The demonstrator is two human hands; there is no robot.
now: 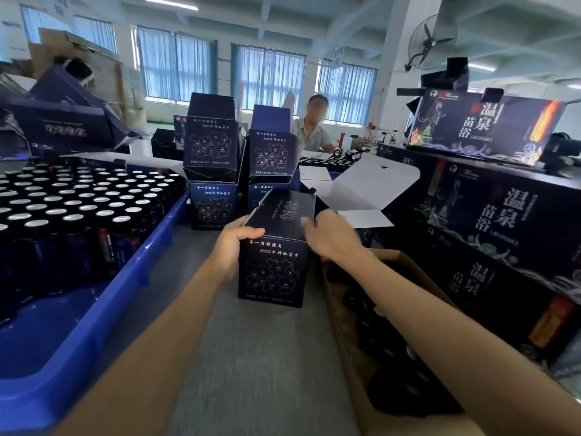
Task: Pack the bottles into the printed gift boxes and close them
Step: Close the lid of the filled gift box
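Between the hands, a navy printed cardboard gift box [272, 272] stands upright; left hand [234, 245] grips its corner, right hand [330, 236] presses its lid [283, 215].

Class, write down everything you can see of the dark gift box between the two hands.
The gift box is tall, dark navy cardboard, with pale script and an outlined map on its front. It stands upright on the grey table, its top flap folded down. The left hand grips its upper left edge; the right hand rests fingers on the lid.
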